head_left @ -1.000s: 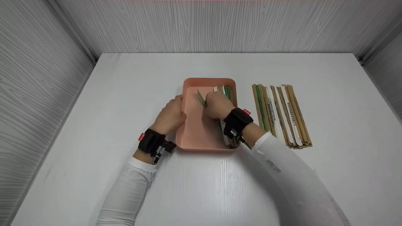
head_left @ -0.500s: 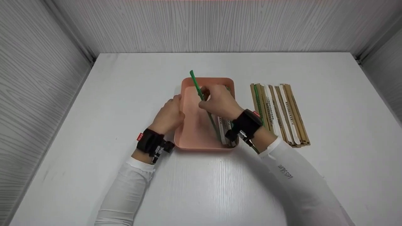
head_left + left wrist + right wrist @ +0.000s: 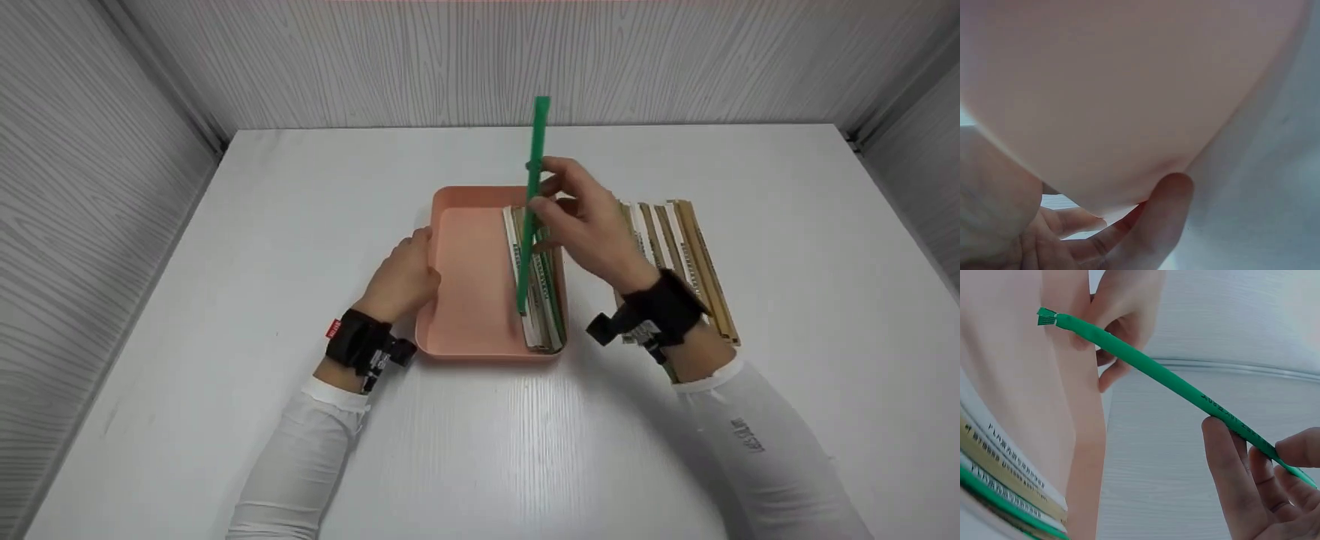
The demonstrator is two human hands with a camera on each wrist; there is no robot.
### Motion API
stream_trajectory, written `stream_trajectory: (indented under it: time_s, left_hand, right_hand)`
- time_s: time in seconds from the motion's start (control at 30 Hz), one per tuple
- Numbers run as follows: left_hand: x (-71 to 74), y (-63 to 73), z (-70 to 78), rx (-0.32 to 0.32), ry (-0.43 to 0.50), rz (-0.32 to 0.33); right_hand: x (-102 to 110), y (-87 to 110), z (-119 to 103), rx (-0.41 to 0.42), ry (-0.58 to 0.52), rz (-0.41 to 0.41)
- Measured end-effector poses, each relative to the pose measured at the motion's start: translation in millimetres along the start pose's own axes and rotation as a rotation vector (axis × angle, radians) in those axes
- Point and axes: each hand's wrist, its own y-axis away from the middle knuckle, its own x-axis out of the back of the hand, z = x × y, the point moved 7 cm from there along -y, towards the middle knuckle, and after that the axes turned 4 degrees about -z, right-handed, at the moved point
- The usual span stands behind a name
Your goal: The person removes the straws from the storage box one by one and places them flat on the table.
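Holding a green straw (image 3: 1174,385) above the right half of a pink tray (image 3: 469,292), clamped in the right hand's (image 3: 589,221) grip.
Clasping the tray's left edge with the left hand (image 3: 401,277), likely against sliding, opposite packed straws (image 3: 546,300) laid parallel, perhaps saving space, with a loose row (image 3: 691,259) nearer the worktop's (image 3: 450,435) right edge.

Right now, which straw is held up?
The green one pinched in the right hand; the others lie in the tray or on the table.
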Motion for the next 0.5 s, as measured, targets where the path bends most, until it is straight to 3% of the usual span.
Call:
stream_trajectory:
  time_s: [0.2, 0.5]
  left_hand:
    - [1.6, 0.6, -1.8, 0.022, -0.008, 0.002]
    - [3.9, 1.6, -1.7, 0.028, -0.003, -0.003]
  right_hand:
    - [61.9, 27.0, 8.2, -0.071, -0.09, 0.154]
    - [149.5, 71.3, 47.3, -0.209, -0.189, 0.313]
